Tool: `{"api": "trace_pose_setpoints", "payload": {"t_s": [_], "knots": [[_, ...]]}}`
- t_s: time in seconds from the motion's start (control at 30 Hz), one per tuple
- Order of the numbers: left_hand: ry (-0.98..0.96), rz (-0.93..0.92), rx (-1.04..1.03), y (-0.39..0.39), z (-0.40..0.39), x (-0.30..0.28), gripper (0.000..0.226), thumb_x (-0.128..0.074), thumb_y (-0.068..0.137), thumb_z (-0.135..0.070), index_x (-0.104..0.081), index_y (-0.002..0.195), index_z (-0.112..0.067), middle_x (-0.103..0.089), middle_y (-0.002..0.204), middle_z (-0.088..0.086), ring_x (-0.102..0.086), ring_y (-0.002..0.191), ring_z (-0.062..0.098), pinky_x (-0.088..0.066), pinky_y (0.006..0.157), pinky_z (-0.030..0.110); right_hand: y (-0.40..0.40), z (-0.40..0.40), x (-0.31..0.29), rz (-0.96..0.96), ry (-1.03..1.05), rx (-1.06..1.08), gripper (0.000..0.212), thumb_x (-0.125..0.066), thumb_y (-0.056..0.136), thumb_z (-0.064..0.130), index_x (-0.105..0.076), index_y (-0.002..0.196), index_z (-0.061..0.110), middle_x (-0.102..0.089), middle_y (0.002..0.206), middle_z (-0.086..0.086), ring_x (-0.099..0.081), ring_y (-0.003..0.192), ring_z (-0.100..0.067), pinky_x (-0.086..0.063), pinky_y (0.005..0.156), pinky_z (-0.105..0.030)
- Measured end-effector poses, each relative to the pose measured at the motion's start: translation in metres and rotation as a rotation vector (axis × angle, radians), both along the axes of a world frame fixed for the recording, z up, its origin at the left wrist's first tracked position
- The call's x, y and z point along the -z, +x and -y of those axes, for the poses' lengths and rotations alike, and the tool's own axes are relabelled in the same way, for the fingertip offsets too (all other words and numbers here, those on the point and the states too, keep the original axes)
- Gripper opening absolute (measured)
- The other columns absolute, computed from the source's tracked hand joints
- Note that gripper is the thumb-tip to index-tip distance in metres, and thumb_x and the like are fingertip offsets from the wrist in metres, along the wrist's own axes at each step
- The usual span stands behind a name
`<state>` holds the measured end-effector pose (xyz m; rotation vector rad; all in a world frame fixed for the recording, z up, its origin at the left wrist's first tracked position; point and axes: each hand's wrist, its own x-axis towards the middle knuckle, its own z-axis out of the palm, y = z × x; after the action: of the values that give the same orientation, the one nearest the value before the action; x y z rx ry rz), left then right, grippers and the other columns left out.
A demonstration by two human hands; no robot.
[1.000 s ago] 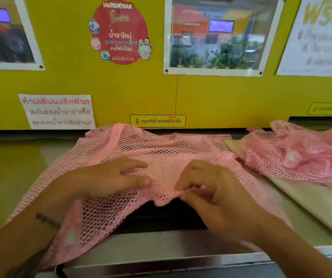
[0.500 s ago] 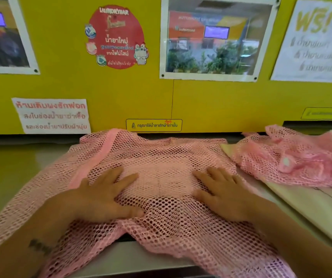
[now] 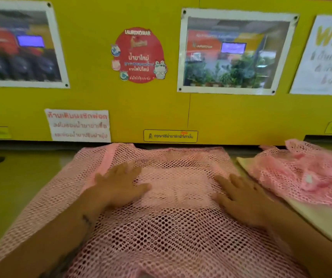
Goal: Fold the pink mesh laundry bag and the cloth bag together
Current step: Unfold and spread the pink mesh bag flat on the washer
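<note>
Pink mesh laundry bag (image 3: 167, 233) spread flat on the countertop (image 3: 20, 183), far edge near the yellow wall panel (image 3: 121, 109), near edge draping toward the camera. Left hand (image 3: 119, 187) and right hand (image 3: 241, 199) both flat, palms down, fingers spread on the mesh, well apart, gripping nothing. To the right, cream cloth bag (image 3: 321, 219) lies with a crumpled second pink mesh bag (image 3: 305, 175) on top.
</note>
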<state>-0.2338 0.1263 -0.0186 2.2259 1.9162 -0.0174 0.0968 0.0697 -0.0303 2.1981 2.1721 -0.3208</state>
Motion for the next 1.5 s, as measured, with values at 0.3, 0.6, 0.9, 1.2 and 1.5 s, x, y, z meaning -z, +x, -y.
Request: {"api": "trace_pose_setpoints", "payload": {"t_s": [0.3, 0.6, 0.9, 1.2, 1.5], "knots": [[-0.032, -0.02, 0.036, 0.009, -0.005, 0.009, 0.087, -0.013, 0.076, -0.088, 0.01, 0.15, -0.048, 0.016, 0.164, -0.002, 0.013, 0.151, 0.026, 0.009, 0.112, 0.071, 0.008, 0.01, -0.026, 0.096, 0.247, 0.096, 0.108, -0.012, 0.067, 0.094, -0.009, 0.155, 0.032, -0.024, 0.162, -0.011, -0.027, 0.146, -0.036, -0.024, 0.116, -0.063], [0.038, -0.015, 0.067, 0.001, -0.002, 0.017, 0.082, -0.012, 0.079, -0.084, 0.004, 0.151, -0.049, 0.011, 0.165, -0.004, 0.008, 0.152, 0.025, 0.007, 0.114, 0.067, -0.013, -0.019, -0.019, 0.039, 0.185, 0.142, 0.085, -0.017, 0.086, 0.078, -0.018, 0.155, 0.029, -0.006, 0.166, -0.014, -0.002, 0.151, -0.039, -0.005, 0.118, -0.066], [0.179, 0.278, 0.042, 0.016, 0.071, 0.011, 0.082, -0.008, 0.077, -0.08, -0.029, 0.148, -0.043, -0.013, 0.164, -0.009, -0.012, 0.15, 0.017, -0.01, 0.121, 0.055, -0.038, 0.045, 0.002, -0.031, 0.057, -0.165, 0.091, 0.005, 0.07, 0.085, 0.005, 0.153, 0.047, 0.012, 0.166, 0.003, 0.013, 0.152, -0.02, 0.006, 0.122, -0.052], [0.07, 0.223, 0.115, 0.02, 0.083, 0.008, 0.096, 0.001, 0.063, -0.088, -0.022, 0.147, -0.05, -0.009, 0.163, -0.013, -0.002, 0.15, 0.011, -0.001, 0.121, 0.054, -0.037, 0.067, 0.005, -0.061, 0.159, -0.105, 0.096, 0.008, 0.071, 0.084, 0.003, 0.155, 0.04, 0.016, 0.165, 0.008, 0.018, 0.151, -0.015, 0.008, 0.122, -0.048], [0.229, 0.278, 0.356, 0.052, 0.089, -0.057, 0.089, -0.011, 0.054, -0.095, -0.028, 0.135, -0.064, -0.017, 0.139, -0.04, -0.016, 0.133, -0.007, -0.015, 0.118, 0.039, 0.054, 0.075, -0.065, -0.241, 0.456, 0.092, 0.07, -0.061, 0.09, 0.044, -0.029, 0.151, 0.035, -0.024, 0.161, 0.006, -0.024, 0.146, -0.019, -0.028, 0.118, -0.051]]}}
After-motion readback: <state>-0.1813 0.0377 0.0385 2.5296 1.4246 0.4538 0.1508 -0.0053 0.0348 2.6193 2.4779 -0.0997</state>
